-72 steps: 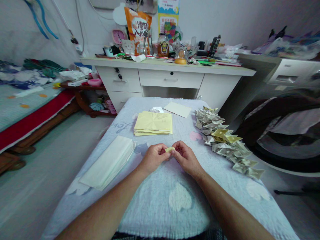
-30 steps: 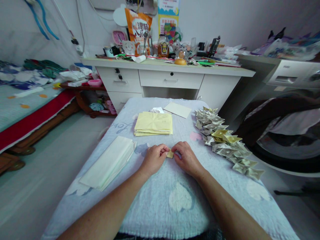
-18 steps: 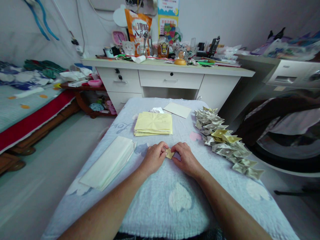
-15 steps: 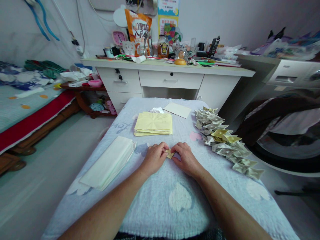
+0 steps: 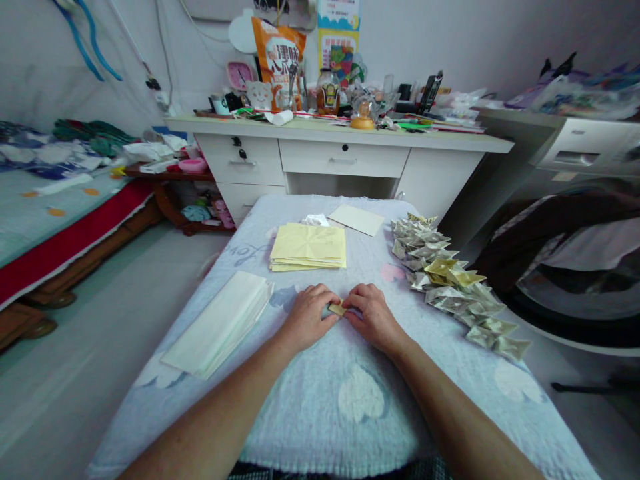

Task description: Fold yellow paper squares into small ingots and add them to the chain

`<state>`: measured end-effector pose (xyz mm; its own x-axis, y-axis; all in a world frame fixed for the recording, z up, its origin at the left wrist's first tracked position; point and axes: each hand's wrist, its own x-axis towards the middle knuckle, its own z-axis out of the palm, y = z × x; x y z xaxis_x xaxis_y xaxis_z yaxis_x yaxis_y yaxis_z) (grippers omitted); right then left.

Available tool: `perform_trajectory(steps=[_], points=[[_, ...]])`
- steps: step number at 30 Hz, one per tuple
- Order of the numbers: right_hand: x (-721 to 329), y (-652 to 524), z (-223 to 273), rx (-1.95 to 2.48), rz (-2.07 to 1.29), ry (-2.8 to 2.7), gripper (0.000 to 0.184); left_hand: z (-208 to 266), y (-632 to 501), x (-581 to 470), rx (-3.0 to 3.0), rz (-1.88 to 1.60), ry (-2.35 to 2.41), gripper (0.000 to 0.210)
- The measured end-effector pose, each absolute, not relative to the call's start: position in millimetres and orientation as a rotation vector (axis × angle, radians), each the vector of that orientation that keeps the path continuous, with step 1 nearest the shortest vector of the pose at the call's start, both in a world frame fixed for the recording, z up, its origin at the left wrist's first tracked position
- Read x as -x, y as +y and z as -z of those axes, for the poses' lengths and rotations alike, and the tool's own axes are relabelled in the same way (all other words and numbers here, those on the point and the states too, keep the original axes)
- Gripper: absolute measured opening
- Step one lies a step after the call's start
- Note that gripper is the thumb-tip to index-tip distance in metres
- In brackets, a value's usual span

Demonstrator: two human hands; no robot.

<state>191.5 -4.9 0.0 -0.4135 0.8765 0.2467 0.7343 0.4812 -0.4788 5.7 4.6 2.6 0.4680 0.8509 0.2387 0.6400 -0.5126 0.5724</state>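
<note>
Hands (image 5: 310,315) (image 5: 372,313) (2) on 1 ylw paper (image 5: 337,309)

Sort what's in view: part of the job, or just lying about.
Seem part of the job: small yellow paper between left hand and right hand; yellow paper stack; pale paper bundle; folded paper pieces.

Seem just lying about: orange bag; jar; pink clock.

One left hand (image 5: 310,313), one right hand (image 5: 373,313), one slip (image 5: 337,309). On the desk (image 5: 305,413) sit one yellow stack (image 5: 307,245), one white stack (image 5: 220,323), one card (image 5: 356,220) and one wad (image 5: 315,219); the folded papers (image 5: 450,283) overlap too much to count. On the white desk (image 5: 447,175) behind stand one orange bag (image 5: 278,57), one clock (image 5: 240,75) and one jar (image 5: 328,95). Also in view: one washer (image 5: 565,140), one bed (image 5: 30,220).
</note>
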Motion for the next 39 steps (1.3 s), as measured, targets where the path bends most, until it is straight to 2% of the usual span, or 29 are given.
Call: perform_trajectory(steps=[14, 21, 39], points=[[-188, -3, 0, 1.349, -0.399, -2.239, 0.006, 2, 6, -6, -2.407, -0.731, 1.193, 0.011], [-187, -3, 0, 1.315, -0.403, -2.255, 0.012, 1, 5, -7, -2.381, -0.723, 1.212, 0.014], [-179, -1, -1, 1.414, -0.346, -2.297, 0.009, 2, 4, -7, -2.379, -0.757, 1.312, 0.011]])
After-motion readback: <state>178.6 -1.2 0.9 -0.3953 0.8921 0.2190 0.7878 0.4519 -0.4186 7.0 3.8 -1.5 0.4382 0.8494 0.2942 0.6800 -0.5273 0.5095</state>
